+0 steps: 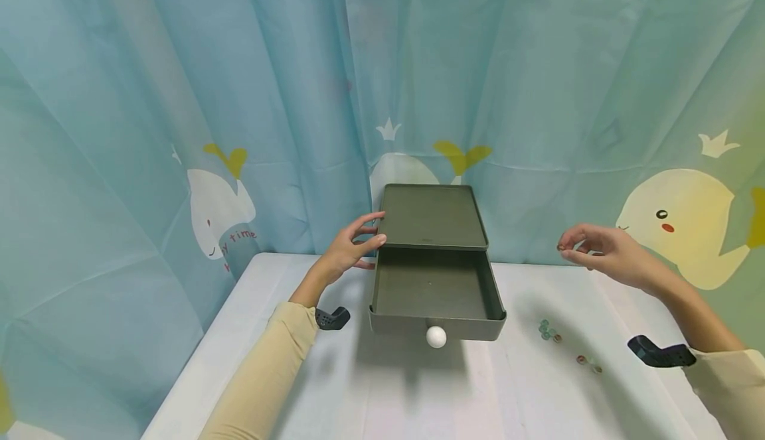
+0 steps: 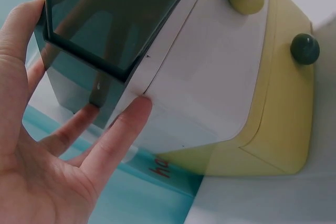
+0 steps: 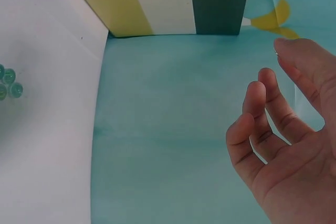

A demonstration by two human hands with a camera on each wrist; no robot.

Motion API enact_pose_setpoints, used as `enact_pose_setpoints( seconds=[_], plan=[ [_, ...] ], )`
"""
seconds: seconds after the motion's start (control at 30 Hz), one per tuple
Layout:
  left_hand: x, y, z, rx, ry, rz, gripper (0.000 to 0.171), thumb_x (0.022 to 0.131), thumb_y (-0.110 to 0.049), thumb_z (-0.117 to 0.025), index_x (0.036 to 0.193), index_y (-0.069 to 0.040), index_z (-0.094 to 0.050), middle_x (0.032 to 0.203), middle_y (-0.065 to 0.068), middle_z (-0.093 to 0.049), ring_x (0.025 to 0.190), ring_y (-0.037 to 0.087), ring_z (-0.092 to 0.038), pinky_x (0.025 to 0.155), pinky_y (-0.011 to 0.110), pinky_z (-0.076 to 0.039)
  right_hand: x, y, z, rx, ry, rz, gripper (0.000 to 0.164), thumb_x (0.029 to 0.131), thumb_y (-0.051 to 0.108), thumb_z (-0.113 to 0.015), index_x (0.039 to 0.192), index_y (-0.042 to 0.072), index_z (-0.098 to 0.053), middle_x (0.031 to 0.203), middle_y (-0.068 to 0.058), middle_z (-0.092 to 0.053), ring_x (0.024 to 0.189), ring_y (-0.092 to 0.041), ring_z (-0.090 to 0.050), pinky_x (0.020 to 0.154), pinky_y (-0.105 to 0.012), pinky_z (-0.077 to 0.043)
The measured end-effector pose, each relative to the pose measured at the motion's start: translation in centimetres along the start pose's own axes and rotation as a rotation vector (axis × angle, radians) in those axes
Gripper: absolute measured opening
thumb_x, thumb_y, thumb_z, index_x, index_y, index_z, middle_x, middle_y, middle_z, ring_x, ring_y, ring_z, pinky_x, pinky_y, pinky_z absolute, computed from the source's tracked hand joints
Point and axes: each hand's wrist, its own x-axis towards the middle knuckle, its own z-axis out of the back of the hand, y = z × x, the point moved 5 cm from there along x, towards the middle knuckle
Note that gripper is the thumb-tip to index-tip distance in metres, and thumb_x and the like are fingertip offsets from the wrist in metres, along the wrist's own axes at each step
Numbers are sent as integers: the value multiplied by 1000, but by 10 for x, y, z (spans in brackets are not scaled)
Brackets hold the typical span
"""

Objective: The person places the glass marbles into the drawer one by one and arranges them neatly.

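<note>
A small drawer box has a dark green top tier with its drawer pulled out, a white knob on its front. Beneath it in the left wrist view come a white tier and a yellow tier. My left hand rests spread fingers against the box's left side. Off to the right, raised over the table's back edge, my right hand pinches a tiny reddish-brown thing, apparently a marble, between thumb and index fingertips, which hide most of it. Its other fingers curl loosely.
Green glass marbles and a few reddish ones lie on the white table right of the box. A blue-green curtain with whale prints hangs close behind the box and table edge.
</note>
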Motion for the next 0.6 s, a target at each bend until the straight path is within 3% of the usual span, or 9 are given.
enact_pose_setpoints(
  seconds=[0.3, 0.6],
  plan=[
    [0, -1, 0, 6, 6, -15, 57, 101, -29, -68, 153, -36, -47, 156, 13, -39, 135, 34, -52, 84, 51, -61, 3, 6, 2, 19, 9, 22, 11, 97, 8, -72, 104, 16, -70, 106, 0, -70, 87, -12, -66, 70, -23, -52],
    [0, -1, -1, 10, 10, -21, 57, 101, -29, -67, 154, -33, -47, 155, 16, -39, 135, 36, -51, 84, 51, -61, 10, 24, 1, 25, 50, 99, 16, 95, 4, -73, 103, 18, -71, 99, 3, -70, 82, -15, -65, 68, -23, -51]
  ],
)
